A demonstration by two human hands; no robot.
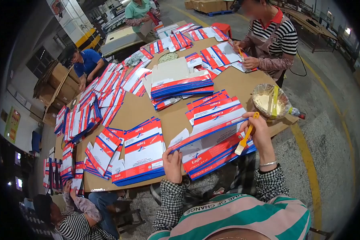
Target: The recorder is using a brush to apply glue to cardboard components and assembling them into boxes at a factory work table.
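Left grip (173, 166) holding carton sheet (218, 138) edge; right grip (261, 129) holding yellow brush (244, 141); bowl (257, 105) beyond.

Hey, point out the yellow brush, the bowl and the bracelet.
Yellow brush (247, 135): head view, on its handle.
Bowl (264, 89): head view, on its far inner wall.
Bracelet (268, 164): head view, on its band.

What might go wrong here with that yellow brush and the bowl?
The yellow brush in the right hand has its pale end over the printed cartons, so any paste on it might smear them. The bowl of pale paste stands near the edge of the table, so a bumping elbow might knock it off.
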